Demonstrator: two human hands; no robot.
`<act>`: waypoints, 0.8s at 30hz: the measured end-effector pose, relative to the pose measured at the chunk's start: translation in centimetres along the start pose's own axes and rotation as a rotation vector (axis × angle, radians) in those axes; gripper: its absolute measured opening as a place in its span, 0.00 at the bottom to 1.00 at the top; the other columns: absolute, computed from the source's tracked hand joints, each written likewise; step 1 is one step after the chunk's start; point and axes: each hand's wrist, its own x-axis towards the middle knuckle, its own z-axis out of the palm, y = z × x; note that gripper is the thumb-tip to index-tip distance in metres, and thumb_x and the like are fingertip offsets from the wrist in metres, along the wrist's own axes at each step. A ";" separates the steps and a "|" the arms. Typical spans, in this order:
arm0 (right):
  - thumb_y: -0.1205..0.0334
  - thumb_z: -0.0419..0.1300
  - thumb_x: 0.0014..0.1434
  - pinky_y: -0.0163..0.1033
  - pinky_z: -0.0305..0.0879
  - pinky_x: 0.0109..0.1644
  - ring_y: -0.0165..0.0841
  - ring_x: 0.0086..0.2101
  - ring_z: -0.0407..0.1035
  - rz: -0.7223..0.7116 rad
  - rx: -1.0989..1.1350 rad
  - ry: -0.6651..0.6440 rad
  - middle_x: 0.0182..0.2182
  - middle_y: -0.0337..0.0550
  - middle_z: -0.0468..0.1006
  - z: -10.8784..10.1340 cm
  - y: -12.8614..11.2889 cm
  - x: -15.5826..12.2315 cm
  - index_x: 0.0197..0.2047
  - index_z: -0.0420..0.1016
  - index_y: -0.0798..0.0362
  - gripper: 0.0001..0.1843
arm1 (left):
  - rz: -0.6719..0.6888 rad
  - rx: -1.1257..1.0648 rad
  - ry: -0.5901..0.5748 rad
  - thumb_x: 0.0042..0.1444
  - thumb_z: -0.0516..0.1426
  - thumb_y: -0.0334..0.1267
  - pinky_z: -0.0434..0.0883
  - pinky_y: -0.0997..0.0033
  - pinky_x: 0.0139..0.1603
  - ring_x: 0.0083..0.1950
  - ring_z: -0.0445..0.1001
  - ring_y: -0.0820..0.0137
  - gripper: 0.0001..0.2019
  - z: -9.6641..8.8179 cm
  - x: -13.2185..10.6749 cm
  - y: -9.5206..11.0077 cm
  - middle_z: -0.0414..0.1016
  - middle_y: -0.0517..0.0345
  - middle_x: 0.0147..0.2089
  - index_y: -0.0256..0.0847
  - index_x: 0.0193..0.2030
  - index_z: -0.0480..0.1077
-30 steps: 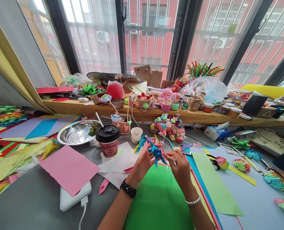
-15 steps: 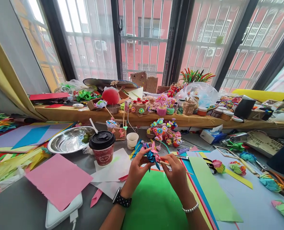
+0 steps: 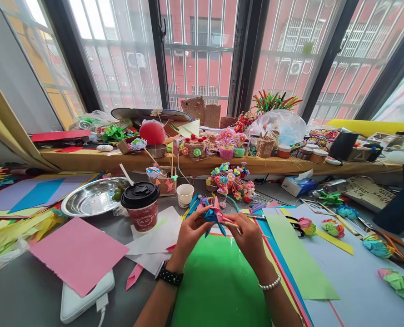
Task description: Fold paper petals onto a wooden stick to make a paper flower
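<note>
left hand [image 3: 189, 232] (fingers [image 3: 197, 215] bent) pinches folded blue paper [image 3: 211, 217].

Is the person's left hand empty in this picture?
No, the left hand holds a piece of folded blue paper.

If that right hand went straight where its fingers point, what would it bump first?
Probably the blue-and-pink, pointed folded-paper shape in the left hand, close by the right hand, though exact depth is unclear.

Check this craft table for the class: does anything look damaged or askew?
Yes: the pink sheet at the left has one ragged edge, as if torn, and lies crookedly over a white device.
</note>
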 end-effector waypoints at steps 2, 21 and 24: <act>0.60 0.52 0.57 0.33 0.64 0.33 0.31 0.31 0.69 0.017 0.081 -0.002 0.30 0.42 0.74 -0.4 0.0 0.1 0.38 0.71 0.52 0.09 | -0.106 -0.143 0.056 0.40 0.62 0.37 0.71 0.75 0.35 0.33 0.74 0.70 0.19 -0.3 0.2 0.1 0.75 0.56 0.32 0.38 0.42 0.70; 0.64 0.50 0.57 0.34 0.67 0.33 0.31 0.31 0.67 0.082 0.163 0.015 0.35 0.44 0.67 -0.1 0.1 -0.1 0.49 0.65 0.51 0.16 | -0.414 -0.663 -0.053 0.49 0.54 0.38 0.67 0.77 0.29 0.26 0.69 0.75 0.07 0.0 0.2 -0.2 0.73 0.56 0.25 0.37 0.28 0.70; 0.64 0.51 0.57 0.33 0.67 0.30 0.29 0.29 0.67 0.093 0.207 0.001 0.37 0.44 0.66 0.0 0.2 -0.2 0.51 0.64 0.49 0.18 | -0.485 -0.743 -0.108 0.51 0.51 0.36 0.66 0.76 0.29 0.25 0.69 0.75 0.10 0.0 0.1 -0.2 0.72 0.55 0.23 0.36 0.25 0.70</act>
